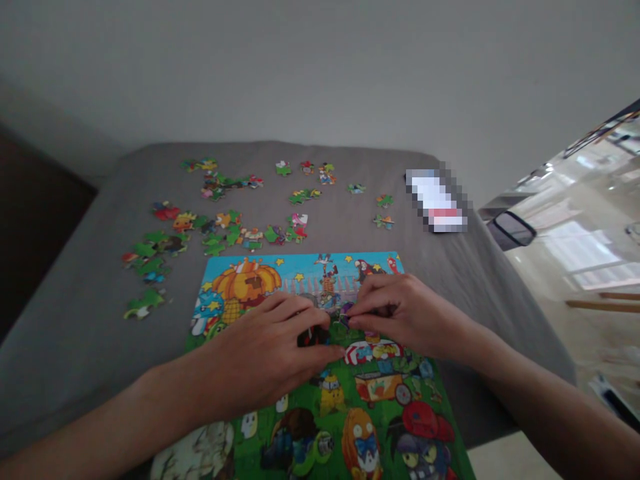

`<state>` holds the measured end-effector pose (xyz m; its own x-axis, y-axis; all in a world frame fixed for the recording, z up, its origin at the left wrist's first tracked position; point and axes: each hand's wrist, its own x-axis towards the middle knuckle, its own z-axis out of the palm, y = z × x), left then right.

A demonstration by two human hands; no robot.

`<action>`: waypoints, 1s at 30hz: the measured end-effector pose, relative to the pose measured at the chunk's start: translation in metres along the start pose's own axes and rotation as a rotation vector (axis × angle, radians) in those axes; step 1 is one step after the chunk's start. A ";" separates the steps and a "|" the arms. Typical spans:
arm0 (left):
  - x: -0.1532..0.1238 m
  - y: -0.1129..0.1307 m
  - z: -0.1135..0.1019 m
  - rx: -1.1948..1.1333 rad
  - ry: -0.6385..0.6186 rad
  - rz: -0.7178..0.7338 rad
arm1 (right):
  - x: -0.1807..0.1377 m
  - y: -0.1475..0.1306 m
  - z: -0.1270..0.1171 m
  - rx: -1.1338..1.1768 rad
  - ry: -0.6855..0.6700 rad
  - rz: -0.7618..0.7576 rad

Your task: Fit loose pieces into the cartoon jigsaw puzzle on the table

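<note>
A colourful cartoon jigsaw puzzle board (250,280) lies on a grey padded surface (70,333) in front of me. My left hand (270,353) rests on the middle of the board, fingers curled and pressing on the pieces there. My right hand (400,310) sits beside it, with thumb and fingers pinched on a small dark puzzle piece (344,313) at the board's centre. The fingertips of the two hands nearly meet over that spot.
Several loose puzzle pieces (220,230) are scattered over the far half of the grey surface, more at the left (145,303). A blurred white and red object (437,200) lies at the far right corner. A pale wall stands behind; floor drops off at right.
</note>
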<state>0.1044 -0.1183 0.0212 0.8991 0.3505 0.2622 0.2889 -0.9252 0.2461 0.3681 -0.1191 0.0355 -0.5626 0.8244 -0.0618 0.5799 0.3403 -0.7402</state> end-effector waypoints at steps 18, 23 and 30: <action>0.000 -0.001 0.000 0.027 -0.013 0.010 | 0.001 -0.002 0.003 -0.056 -0.005 -0.047; -0.001 -0.001 0.002 0.021 0.006 0.003 | 0.002 -0.002 0.005 -0.101 0.012 0.047; -0.001 0.000 0.000 0.043 0.006 0.003 | 0.004 0.001 0.009 -0.048 -0.030 -0.003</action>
<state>0.1031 -0.1184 0.0211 0.8980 0.3485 0.2686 0.3003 -0.9316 0.2046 0.3613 -0.1198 0.0291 -0.5816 0.8096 -0.0798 0.6050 0.3649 -0.7077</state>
